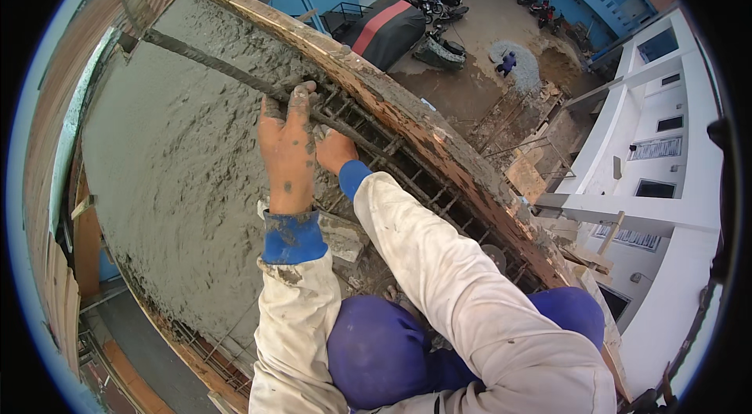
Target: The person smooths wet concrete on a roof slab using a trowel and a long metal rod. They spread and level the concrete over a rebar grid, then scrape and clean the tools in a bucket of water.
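A long, straight screed bar (215,63), coated in grey concrete, slants across the wet concrete slab (168,148) and over the rebar-lined trench along the slab's right edge. My left hand (288,155), spattered with concrete, has its fingers closed over the middle of this bar. Just right of it, and lower, my right hand (335,149) is curled close to the bar. The left hand covers part of the right one's fingers, so its grip is hard to make out. Steel rebar (341,110) shows in the trench next to both hands.
A wooden formwork board (392,89) borders the trench, with a drop beyond it to the courtyard. Down there are a covered car (384,34), motorbikes (431,0) and a person by a gravel pile (526,69). My knees (376,351) are bent below my arms.
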### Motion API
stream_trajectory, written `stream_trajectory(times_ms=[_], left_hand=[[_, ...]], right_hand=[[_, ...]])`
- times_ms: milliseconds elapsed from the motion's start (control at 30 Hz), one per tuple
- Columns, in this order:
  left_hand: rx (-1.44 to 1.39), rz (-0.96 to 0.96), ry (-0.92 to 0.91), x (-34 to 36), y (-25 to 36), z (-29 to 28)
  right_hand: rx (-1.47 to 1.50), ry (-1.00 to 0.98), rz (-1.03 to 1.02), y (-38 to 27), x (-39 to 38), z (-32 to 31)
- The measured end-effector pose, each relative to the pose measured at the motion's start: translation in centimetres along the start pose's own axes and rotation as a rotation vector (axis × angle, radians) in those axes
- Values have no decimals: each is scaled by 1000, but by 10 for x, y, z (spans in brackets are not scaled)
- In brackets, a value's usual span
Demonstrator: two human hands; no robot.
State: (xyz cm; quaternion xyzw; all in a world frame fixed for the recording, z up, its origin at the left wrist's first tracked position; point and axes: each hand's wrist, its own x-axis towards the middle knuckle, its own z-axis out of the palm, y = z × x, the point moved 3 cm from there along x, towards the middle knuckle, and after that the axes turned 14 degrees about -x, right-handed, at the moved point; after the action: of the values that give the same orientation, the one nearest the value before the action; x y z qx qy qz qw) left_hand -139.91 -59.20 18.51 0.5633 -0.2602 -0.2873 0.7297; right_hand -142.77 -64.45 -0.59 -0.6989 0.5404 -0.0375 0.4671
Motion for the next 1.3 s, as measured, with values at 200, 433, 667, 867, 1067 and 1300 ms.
stream_trajectory(times_ms=[200, 433, 667, 867, 1067, 1300], left_hand=[[-149, -57, 413, -45, -37, -56], [754, -786, 742, -148, -180, -153], [619, -558, 672, -185, -169, -204], [664, -436, 1047, -322, -95, -293], [824, -702, 1474, -460, -115, -393], [818, -1040, 1539, -472, -138, -421]], right_hand=[[-272, -246, -258, -20, -51, 1], [-492, -348, -341, -47, -52, -6], [-319, -501, -390, -72, -48, 41], [-297, -752, -493, -78, -102, 184], [-358, -972, -656, -130, -214, 342], [-387, -549, -575, -145, -145, 354]])
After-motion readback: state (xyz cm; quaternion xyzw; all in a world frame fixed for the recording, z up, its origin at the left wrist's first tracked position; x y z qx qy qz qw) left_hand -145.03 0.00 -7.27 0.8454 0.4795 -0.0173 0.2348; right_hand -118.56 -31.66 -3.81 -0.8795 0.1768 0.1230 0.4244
